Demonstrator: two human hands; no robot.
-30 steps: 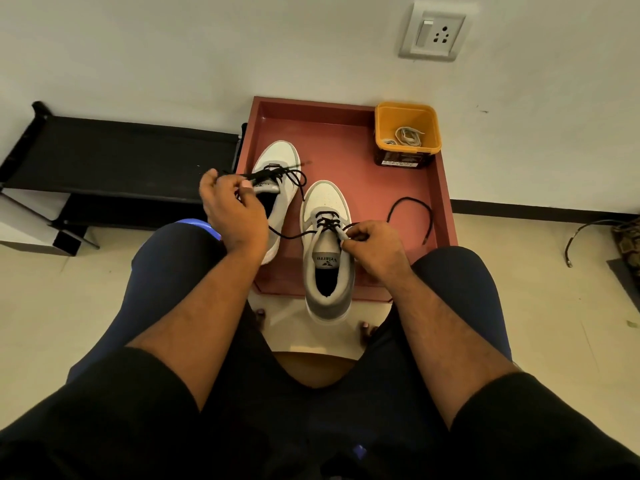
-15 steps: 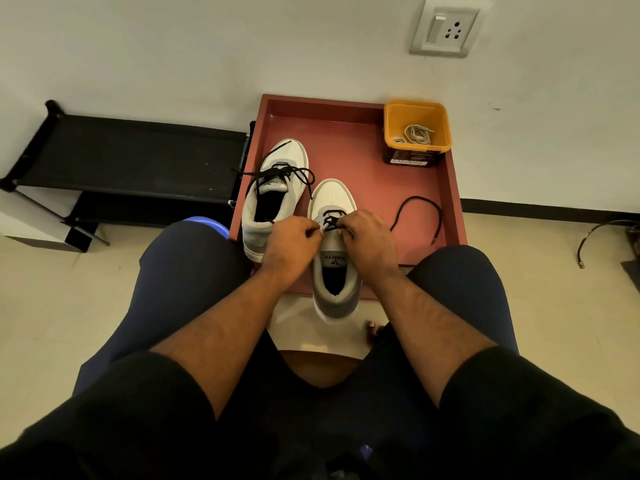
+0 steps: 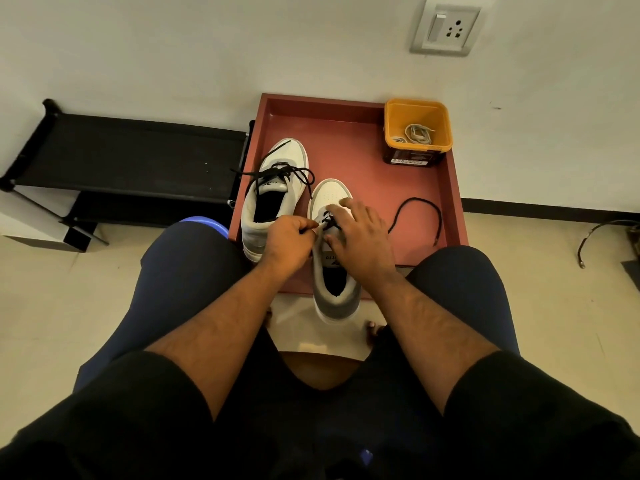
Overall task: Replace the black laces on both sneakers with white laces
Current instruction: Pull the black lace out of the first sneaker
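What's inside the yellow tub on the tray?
The yellow tub holds loosely coiled white laces. Its near wall hides part of the bottom, so the count is unclear.

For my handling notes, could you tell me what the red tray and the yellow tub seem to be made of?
Red tray: probably painted wood or laminate, given its flat matte surface and square raised rim. Yellow tub: likely plastic, with thin smooth walls and a slight sheen.

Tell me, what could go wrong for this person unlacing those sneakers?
1. The near sneaker hangs over the tray edge; a hard tug by the left hand on the black lace might tip it off, though the right hand steadies it.
2. The loose lace end trails across the tray and could snag.
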